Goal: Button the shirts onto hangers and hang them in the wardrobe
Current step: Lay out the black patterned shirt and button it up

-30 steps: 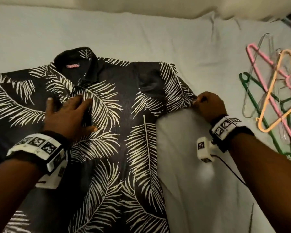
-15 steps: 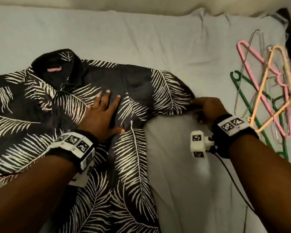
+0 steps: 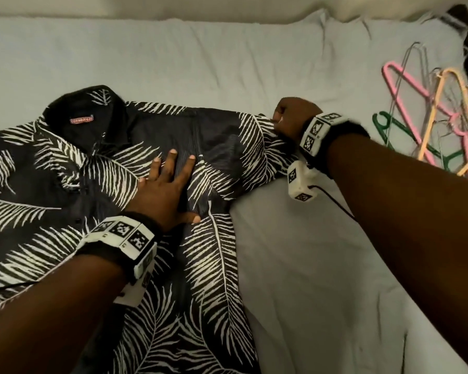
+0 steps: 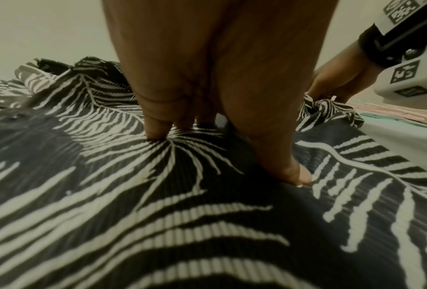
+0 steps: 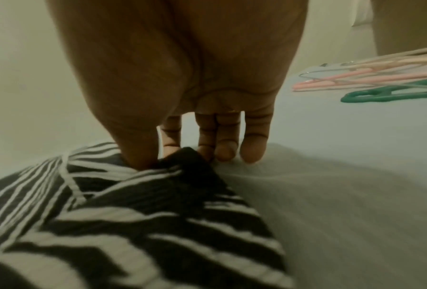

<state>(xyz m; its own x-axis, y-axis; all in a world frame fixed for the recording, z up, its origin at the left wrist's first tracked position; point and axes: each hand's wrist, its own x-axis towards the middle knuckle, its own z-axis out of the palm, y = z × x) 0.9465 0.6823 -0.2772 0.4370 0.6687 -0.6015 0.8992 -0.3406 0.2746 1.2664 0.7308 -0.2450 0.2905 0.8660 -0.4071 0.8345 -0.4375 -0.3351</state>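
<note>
The right hand (image 3: 291, 121) pinches the sleeve (image 3: 265, 147) edge between thumb and fingers (image 5: 170, 136), right of the middle of the frame. The left hand (image 3: 164, 190) lies flat with its fingers spread, pressing on the shirt (image 3: 97, 184). The shirt lies on the sheet (image 3: 308, 265), filling the left side. Hangers (image 3: 438, 125) lie in a pile at the far right.

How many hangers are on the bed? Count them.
5 at least, piled at the right: pink hanger, orange hanger, green hanger, second pink hanger, thin clear hanger. Tangled; more may be hidden.
</note>
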